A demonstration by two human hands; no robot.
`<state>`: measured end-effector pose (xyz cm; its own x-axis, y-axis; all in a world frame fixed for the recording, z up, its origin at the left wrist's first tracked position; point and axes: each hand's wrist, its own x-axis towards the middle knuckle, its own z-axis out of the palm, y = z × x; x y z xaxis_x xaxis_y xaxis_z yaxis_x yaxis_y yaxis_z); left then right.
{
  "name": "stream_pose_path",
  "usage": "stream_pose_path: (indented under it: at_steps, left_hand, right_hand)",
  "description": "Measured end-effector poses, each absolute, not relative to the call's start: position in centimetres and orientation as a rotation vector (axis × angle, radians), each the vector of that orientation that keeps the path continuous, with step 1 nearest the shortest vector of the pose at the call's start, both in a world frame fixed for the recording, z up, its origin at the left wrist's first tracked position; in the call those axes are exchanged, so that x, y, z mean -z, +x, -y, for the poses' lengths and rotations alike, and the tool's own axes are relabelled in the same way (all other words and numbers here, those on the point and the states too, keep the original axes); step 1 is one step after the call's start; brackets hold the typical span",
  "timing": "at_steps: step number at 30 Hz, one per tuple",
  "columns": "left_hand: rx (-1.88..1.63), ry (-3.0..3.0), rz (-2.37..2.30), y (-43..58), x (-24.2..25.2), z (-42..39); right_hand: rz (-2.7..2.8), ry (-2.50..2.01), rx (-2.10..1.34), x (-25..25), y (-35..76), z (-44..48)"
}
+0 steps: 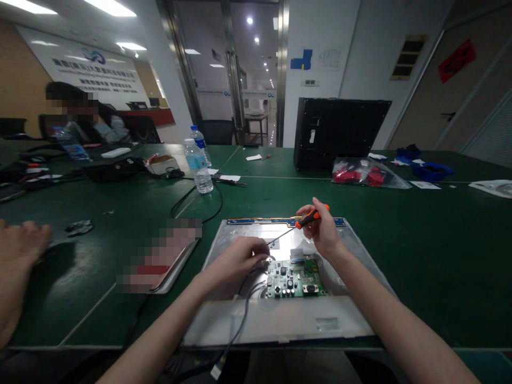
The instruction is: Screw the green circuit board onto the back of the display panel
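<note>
A screwdriver (306, 217) with an orange and black handle is in my right hand (323, 232), its shaft slanting down to the left. Its tip is close to the fingertips of my left hand (247, 253). Those fingers are pinched together by the upper left corner of the green circuit board (294, 280); what they hold, if anything, is hidden. The board lies on the metal back of a flat display panel (352, 320). Along the panel's far edge runs a narrow blue circuit strip (260, 221). Dark cables (245, 314) run from the board's left side over the near edge.
Water bottles (199, 168) stand behind the panel to the left. A pinkish flat item (168, 256) lies left of it. Another person's hand (24, 250) rests at far left. A black monitor casing (340, 130) and a bag of red parts (360, 173) are at back right.
</note>
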<state>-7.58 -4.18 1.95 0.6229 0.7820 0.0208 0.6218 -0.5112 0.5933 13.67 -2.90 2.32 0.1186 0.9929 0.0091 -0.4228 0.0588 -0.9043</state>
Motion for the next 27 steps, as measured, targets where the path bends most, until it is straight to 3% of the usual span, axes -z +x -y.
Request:
stream_pose_path:
  at_steps: [14,27]
  left_hand:
    - [-0.538,2.356,-1.357,-6.3,0.8,5.8]
    - [-0.35,2.523,-1.409,-5.4,0.9,5.6]
  right_hand:
    - [0.812,-0.88,-1.236,-2.5,14.1,2.9]
    - [0.849,-0.916,-1.248,-2.6,13.8,3.0]
